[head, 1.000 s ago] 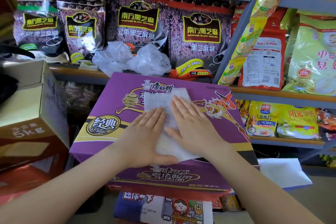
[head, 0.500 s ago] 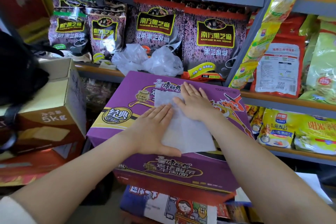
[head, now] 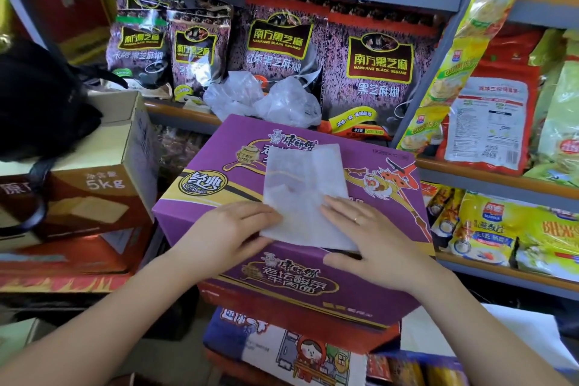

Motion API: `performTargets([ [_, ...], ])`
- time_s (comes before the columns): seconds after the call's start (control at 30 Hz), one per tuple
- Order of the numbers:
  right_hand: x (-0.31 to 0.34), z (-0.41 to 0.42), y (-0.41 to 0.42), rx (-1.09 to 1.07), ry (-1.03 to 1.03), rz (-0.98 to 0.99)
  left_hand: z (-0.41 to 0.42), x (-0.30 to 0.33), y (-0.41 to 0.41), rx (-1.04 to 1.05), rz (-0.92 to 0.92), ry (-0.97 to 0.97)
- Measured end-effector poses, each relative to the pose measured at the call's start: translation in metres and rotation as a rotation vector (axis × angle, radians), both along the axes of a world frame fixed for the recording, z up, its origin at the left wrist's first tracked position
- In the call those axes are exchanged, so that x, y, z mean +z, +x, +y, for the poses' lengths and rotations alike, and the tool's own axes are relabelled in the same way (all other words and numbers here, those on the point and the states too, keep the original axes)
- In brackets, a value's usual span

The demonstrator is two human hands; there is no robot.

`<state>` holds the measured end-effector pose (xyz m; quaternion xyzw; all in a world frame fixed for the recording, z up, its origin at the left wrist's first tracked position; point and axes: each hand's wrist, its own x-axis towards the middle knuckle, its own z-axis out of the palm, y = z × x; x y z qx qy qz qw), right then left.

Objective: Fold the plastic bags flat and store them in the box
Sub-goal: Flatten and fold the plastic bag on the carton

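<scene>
The flattened plastic bag [head: 302, 194] is laid out on top of the purple carton [head: 391, 229], long side running toward twelve o'clock, near end at the carton's front edge. Its near corners are pinned: the left hand [head: 232, 229] is pressed flat at about eight o'clock of the bag, fingers straight, and the right hand [head: 366, 229] is spread flat at about four o'clock, a ring visible on one finger. Nothing is gripped by either hand. The folding step is judged to be in hand, with the sheet smoothed and held for another crease. Next, the near edge would need to be lifted and carried over toward twelve o'clock, then pressed down. Two crumpled bags [head: 263, 100] are waiting on the shelf [head: 175, 113] beyond, at twelve o'clock. Which box is meant for storage cannot be told.
</scene>
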<state>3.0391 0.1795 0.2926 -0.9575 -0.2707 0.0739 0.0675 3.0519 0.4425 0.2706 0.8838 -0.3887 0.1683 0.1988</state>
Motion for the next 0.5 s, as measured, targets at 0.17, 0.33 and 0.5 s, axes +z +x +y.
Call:
performTargets([
  [0.17, 0.011, -0.004, 0.004, 0.015, 0.103, 0.066, 0.001, 0.003, 0.001, 0.002, 0.122, -0.104],
  [0.33, 0.019, -0.016, 0.005, -0.059, 0.358, 0.108, -0.005, 0.007, -0.016, 0.131, 0.256, -0.393],
  [0.5, 0.012, -0.004, 0.011, -0.098, 0.372, 0.064, -0.006, 0.010, -0.021, 0.194, 0.281, -0.479],
])
